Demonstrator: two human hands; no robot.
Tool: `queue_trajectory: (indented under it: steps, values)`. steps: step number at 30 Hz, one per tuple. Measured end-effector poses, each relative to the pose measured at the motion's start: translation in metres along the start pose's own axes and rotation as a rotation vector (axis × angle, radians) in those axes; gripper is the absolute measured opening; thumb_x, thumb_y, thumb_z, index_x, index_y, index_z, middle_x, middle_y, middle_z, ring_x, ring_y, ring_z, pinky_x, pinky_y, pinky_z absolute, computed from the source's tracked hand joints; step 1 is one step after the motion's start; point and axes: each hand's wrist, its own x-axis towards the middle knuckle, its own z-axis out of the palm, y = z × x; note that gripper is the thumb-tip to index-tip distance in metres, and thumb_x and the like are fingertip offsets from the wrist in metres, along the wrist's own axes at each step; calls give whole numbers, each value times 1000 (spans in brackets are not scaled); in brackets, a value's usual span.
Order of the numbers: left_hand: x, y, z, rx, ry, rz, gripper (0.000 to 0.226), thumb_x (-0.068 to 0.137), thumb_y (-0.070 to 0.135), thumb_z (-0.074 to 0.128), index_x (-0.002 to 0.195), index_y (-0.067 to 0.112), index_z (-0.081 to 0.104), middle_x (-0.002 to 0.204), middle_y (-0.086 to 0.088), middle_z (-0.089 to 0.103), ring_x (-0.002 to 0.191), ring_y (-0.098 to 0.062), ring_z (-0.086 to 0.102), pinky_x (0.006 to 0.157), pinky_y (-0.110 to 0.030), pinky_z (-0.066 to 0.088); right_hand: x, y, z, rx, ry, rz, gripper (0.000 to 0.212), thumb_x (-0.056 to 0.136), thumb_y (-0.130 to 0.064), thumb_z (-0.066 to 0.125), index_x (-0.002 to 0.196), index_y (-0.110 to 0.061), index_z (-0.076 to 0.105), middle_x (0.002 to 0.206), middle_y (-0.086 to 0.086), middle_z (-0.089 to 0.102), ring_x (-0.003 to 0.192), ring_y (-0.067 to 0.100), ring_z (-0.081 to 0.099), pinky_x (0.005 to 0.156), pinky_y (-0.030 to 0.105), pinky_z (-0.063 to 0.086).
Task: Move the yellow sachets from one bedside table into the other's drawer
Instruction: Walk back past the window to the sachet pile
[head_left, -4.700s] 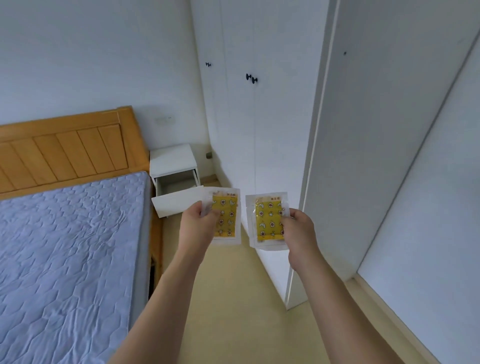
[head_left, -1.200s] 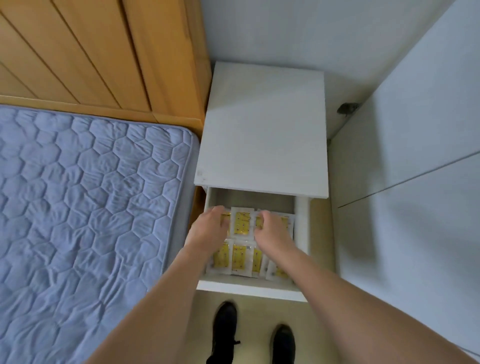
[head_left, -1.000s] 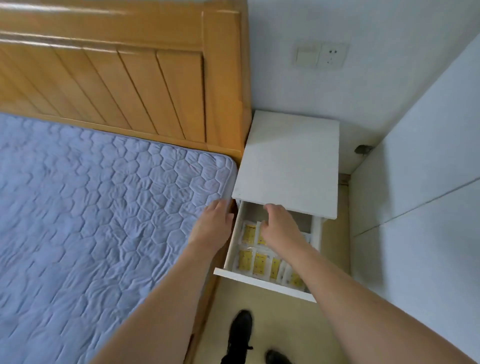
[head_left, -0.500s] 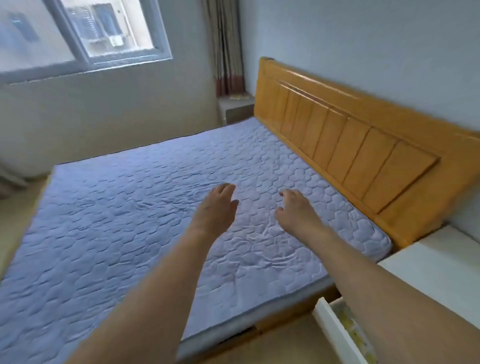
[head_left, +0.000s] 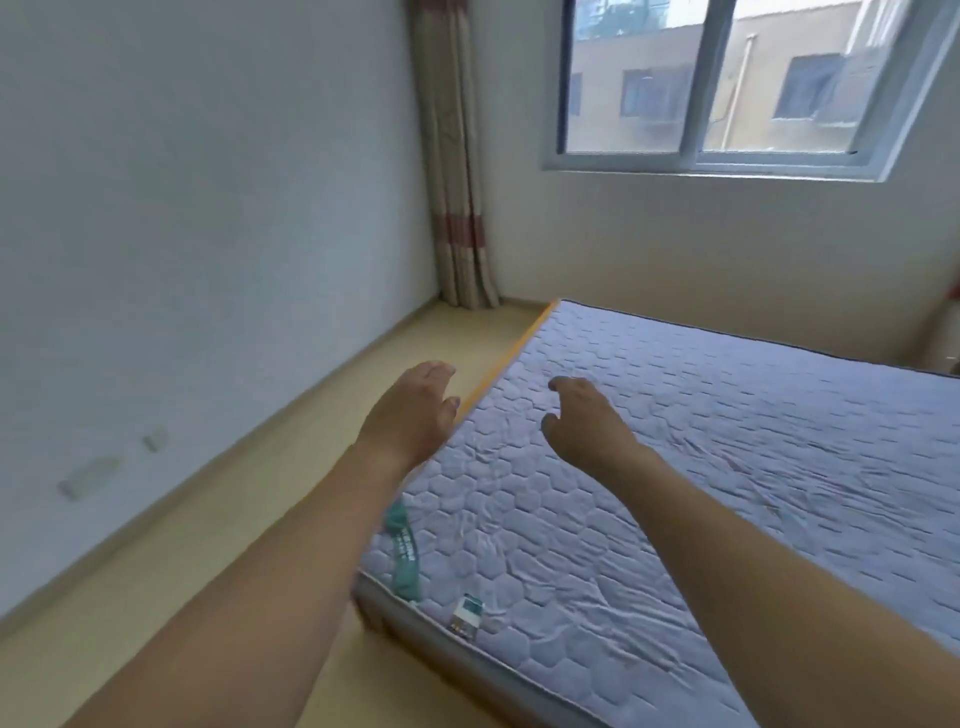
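Head view, near to far.

Nearest: two bare forearms reach forward from the lower edge. Left hand (head_left: 410, 415) is held over the strip of pale floor at the bed's edge, fingers straight and loosely together, holding nothing. Right hand (head_left: 584, 423) hangs above the mattress, fingers relaxed and slightly curled, thumb apart, also holding nothing. Neither hand touches the bed.

Below them: grey-blue quilted mattress (head_left: 675, 493) with a hexagon stitch pattern. A green fabric label (head_left: 402, 551) and a small white printed tag (head_left: 466, 616) sit at its near corner. An orange wooden bed rail (head_left: 511, 353) runs along the far side edge.

Beyond: beige smooth floor (head_left: 208, 519), a plain white wall, a beige curtain with a red band (head_left: 457, 156) in the corner, and a white-framed sliding window (head_left: 727, 88).

Task items: no yellow sachets, bedside table or drawer in frame. Their location, long axis and pointing direction cannot be read here.

Judgement: both hands empty, so this looks like transit toward the source table for another pick.

Risks: walking round the bed while looking elsewhere could clip a shin on the near mattress corner. Thin flat sachets may resist a clean pinch and slip or fan out if several are taken at once.
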Motion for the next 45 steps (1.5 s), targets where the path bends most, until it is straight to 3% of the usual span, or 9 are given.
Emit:
queue_trajectory:
  steps: [8, 12, 17, 26, 35, 45]
  values:
    - [-28, -239, -80, 78, 82, -393, 47, 102, 29, 45, 145, 11, 42, 152, -4, 39, 140, -21, 35, 112, -37, 32, 112, -205, 134, -17, -192, -338, 54, 90, -12, 47, 144, -10, 40, 137, 10, 46, 121, 28, 47, 86, 30, 39]
    - [-3, -321, -88, 88, 115, -466, 46, 102, 29, 44, 145, 13, 41, 153, 0, 38, 141, -18, 33, 111, -34, 31, 179, -271, 194, -8, -259, -424, 54, 91, -12, 46, 145, -10, 39, 141, 9, 44, 123, 27, 47, 91, 31, 41]
    - [64, -421, -95, 137, 134, -500, 46, 102, 29, 44, 146, 14, 40, 154, 1, 37, 142, -17, 32, 112, -33, 30, 285, -333, 256, 28, -296, -459, 53, 90, -13, 46, 143, -10, 40, 141, 8, 44, 125, 26, 46, 94, 33, 41]
    - [210, -568, -151, 218, 165, -547, 46, 103, 30, 42, 146, 13, 39, 154, 0, 36, 141, -18, 33, 112, -33, 31, 477, -440, 296, 78, -294, -528, 51, 94, -16, 45, 144, -11, 39, 137, 7, 46, 119, 23, 49, 93, 32, 41]
    - [346, -740, -146, 214, 139, -546, 46, 103, 30, 42, 146, 14, 39, 154, 0, 37, 141, -18, 33, 111, -32, 30, 651, -539, 379, 40, -282, -544, 52, 93, -16, 45, 145, -13, 38, 142, 5, 44, 124, 21, 48, 93, 31, 41]
    - [591, -922, -146, 214, 128, -402, 47, 103, 29, 42, 146, 13, 39, 154, -1, 37, 142, -19, 32, 112, -33, 30, 908, -613, 420, 11, -176, -454, 51, 93, -18, 47, 144, -14, 40, 138, 4, 47, 121, 21, 50, 91, 31, 42]
